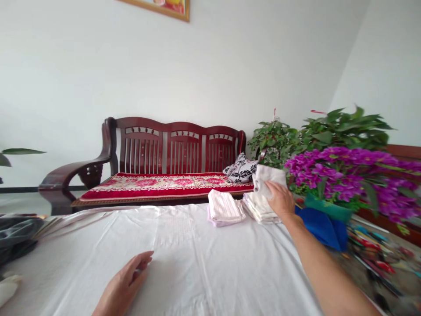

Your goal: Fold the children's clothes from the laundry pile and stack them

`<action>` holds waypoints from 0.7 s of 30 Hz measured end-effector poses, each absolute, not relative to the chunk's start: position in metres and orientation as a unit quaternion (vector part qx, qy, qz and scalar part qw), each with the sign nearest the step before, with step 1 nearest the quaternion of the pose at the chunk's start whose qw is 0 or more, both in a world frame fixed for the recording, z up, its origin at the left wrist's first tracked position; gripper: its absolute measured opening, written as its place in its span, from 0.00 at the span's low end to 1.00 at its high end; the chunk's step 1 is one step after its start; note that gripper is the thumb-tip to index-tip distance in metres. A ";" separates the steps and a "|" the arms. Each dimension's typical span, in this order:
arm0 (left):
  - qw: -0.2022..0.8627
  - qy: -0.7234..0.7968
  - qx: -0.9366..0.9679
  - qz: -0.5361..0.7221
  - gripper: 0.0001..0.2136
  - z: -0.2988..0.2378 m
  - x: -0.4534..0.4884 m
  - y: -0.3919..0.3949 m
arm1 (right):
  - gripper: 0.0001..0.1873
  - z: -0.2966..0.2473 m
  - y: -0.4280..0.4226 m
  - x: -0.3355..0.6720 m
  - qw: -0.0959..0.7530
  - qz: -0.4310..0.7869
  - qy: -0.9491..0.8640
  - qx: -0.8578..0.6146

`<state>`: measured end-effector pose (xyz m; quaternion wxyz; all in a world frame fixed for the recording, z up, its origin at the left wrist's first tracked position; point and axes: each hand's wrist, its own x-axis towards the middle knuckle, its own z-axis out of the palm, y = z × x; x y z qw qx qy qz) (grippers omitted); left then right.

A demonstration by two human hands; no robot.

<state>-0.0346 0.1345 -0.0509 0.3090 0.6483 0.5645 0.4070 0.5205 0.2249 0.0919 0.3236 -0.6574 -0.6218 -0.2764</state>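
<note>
My right hand (280, 199) reaches to the far right of the white sheet and grips a folded pale grey cloth (270, 175). That cloth is tilted up above a stack of folded whitish cloths (259, 208). Just left of the stack lies a smaller pile of folded cloths, a pink-and-white striped cloth (226, 206) on top and a lilac one under it. Over the near left part of the white sheet (184, 259) is my left hand (126, 281), holding nothing, its fingers loosely curved and partly apart.
Purple artificial flowers (348, 175) in a green pot stand at the right beside a blue cloth (324, 226) and small clutter. Dark clothes (16, 235) lie at the left edge. Beyond the sheet is a wooden bench (184, 149) with a red cover and a patterned cushion (241, 169).
</note>
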 end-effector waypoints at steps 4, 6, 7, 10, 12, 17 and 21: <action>0.289 0.566 0.663 0.397 0.17 -0.053 -0.036 0.133 | 0.30 0.044 0.232 0.540 0.250 -0.232 -0.658 -0.672; 0.279 0.564 0.672 0.391 0.17 -0.054 -0.037 0.133 | 0.31 0.043 0.234 0.544 0.255 -0.240 -0.661 -0.664; 0.274 0.563 0.676 0.387 0.16 -0.054 -0.038 0.134 | 0.31 0.046 0.234 0.545 0.259 -0.245 -0.664 -0.658; 0.256 0.557 0.692 0.381 0.15 -0.054 -0.038 0.134 | 0.32 0.055 0.233 0.552 0.267 -0.262 -0.678 -0.633; 0.243 0.553 0.703 0.376 0.15 -0.053 -0.038 0.134 | 0.32 0.052 0.231 0.560 0.252 -0.255 -0.702 -0.616; 0.204 0.546 0.731 0.356 0.13 -0.048 -0.037 0.132 | 0.33 0.030 0.223 0.583 0.280 -0.242 -0.718 -0.590; 0.180 0.522 0.758 0.347 0.12 -0.043 -0.035 0.131 | 0.33 0.021 0.219 0.585 0.308 -0.254 -0.710 -0.581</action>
